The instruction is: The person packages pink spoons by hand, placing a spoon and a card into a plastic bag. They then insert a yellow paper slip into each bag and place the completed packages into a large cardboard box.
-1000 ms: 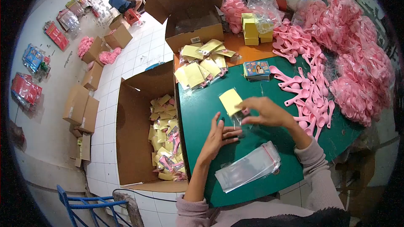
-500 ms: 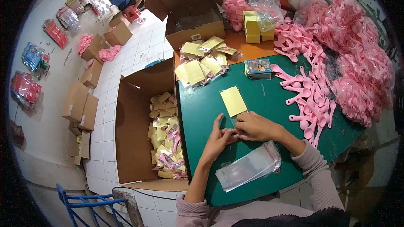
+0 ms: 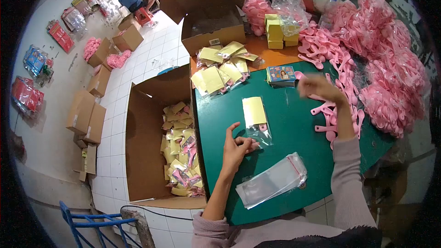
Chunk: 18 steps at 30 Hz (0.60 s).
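Note:
A clear plastic bag (image 3: 264, 139) lies flat on the green table, with a yellow card (image 3: 254, 111) inside and part of a pink spoon (image 3: 262, 127) showing below the card. At the bag's lower left corner is my left hand (image 3: 237, 148), index finger raised, the thumb and other fingers closed together; what they pinch, if anything, is hidden. My right hand (image 3: 321, 88) is over the near edge of the pink spoon pile (image 3: 342, 76), smeared by motion, so its fingers cannot be made out. Below the hands lies a stack of flat clear bags (image 3: 271, 181).
Printed cards (image 3: 281, 74) are stacked near the back, left of the spoons. Filled bags (image 3: 220, 71) lie at the back left. A deep carton (image 3: 151, 156) beside the table holds many more. Bulging bags of spoons (image 3: 390, 64) stand at right. A person (image 3: 131, 1) sits far off.
My right hand has left the bag and moved up and right to the spoons. The bag, now uncovered, has turned slightly. My left hand has hardly moved.

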Tool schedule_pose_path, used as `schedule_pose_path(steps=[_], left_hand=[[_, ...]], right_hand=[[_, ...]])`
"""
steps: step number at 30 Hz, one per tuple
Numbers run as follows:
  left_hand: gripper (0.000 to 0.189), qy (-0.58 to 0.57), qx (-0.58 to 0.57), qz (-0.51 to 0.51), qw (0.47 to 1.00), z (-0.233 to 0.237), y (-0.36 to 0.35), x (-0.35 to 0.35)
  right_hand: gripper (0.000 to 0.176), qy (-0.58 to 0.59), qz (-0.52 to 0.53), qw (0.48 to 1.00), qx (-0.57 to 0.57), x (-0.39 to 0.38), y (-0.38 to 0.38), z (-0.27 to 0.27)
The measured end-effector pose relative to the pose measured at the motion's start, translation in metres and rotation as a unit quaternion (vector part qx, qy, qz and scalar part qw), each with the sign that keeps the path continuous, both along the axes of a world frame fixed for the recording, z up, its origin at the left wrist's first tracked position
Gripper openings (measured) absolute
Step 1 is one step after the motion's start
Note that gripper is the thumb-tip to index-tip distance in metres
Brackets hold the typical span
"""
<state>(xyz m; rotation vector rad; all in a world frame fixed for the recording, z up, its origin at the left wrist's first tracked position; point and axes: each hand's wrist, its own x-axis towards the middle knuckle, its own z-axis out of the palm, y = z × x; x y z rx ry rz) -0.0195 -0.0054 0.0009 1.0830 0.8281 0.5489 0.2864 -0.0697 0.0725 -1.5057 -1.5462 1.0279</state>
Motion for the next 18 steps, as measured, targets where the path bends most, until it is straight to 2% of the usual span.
schedule_pose_path(steps=[1, 2, 3, 4, 5, 6, 7, 8, 10, 11, 13, 14, 15, 16, 17, 18], left_hand=[[0.050, -0.006, -0.002, 0.001, 1.000, 0.000, 0.000, 0.000], [0.050, -0.008, -0.001, -0.001, 1.000, -0.002, 0.000, 0.000], [0.043, -0.005, 0.009, -0.009, 1.000, -0.005, 0.001, -0.001], [0.038, -0.001, 0.020, -0.015, 1.000, -0.006, 0.003, -0.001], [0.038, -0.004, 0.021, -0.014, 1.000, -0.003, 0.005, 0.001], [0.032, -0.018, 0.016, -0.008, 1.000, -0.001, 0.003, 0.002], [0.027, -0.029, 0.010, -0.005, 1.000, 0.001, 0.001, 0.002], [0.027, -0.027, 0.008, -0.009, 1.000, 0.002, -0.001, 0.003], [0.025, -0.059, -0.013, 0.010, 0.998, 0.003, -0.001, 0.002], [0.025, -0.053, -0.015, 0.011, 0.998, 0.001, 0.000, -0.001], [0.023, -0.110, -0.048, -0.051, 0.991, -0.002, 0.006, -0.008], [0.023, -0.110, -0.046, -0.052, 0.991, 0.004, 0.009, -0.009], [0.022, -0.059, -0.018, -0.073, 0.995, 0.013, 0.008, -0.011], [0.021, -0.008, 0.011, -0.094, 0.996, 0.017, 0.007, -0.011], [0.021, -0.008, 0.009, -0.094, 0.996, 0.015, 0.006, -0.009], [0.022, 0.013, 0.093, -0.108, 0.990, 0.010, 0.004, -0.006]], right_hand=[[0.020, -0.213, -0.170, 0.959, 0.070, 0.042, 0.001, -0.009], [0.020, -0.216, -0.172, 0.959, 0.071, 0.040, -0.002, -0.007], [0.031, -0.482, -0.348, 0.804, 0.001, 0.032, -0.006, -0.008], [0.043, -0.685, -0.479, 0.544, -0.068, 0.023, -0.011, -0.010], [0.047, -0.397, -0.410, 0.820, 0.045, 0.013, -0.015, -0.027], [0.051, -0.038, -0.266, 0.952, 0.144, -0.013, -0.018, -0.033], [0.062, -0.347, -0.106, 0.915, 0.174, -0.040, -0.011, -0.037], [0.067, -0.274, -0.023, 0.948, 0.160, -0.079, -0.015, -0.034], [0.051, -0.304, -0.024, 0.945, 0.120, -0.130, -0.021, -0.040], [0.051, -0.299, -0.023, 0.947, 0.119, -0.131, -0.019, -0.048], [0.033, -0.163, -0.082, 0.971, 0.154, -0.134, -0.013, -0.065], [0.017, -0.155, -0.090, 0.963, 0.201, -0.131, -0.011, -0.064], [0.017, -0.155, -0.090, 0.963, 0.199, -0.128, -0.012, -0.061], [0.015, -0.100, -0.086, 0.978, 0.164, -0.125, -0.013, -0.059], [0.014, -0.044, -0.081, 0.987, 0.128, -0.123, -0.015, -0.057], [0.014, -0.043, -0.081, 0.988, 0.126, -0.121, -0.015, -0.058]])
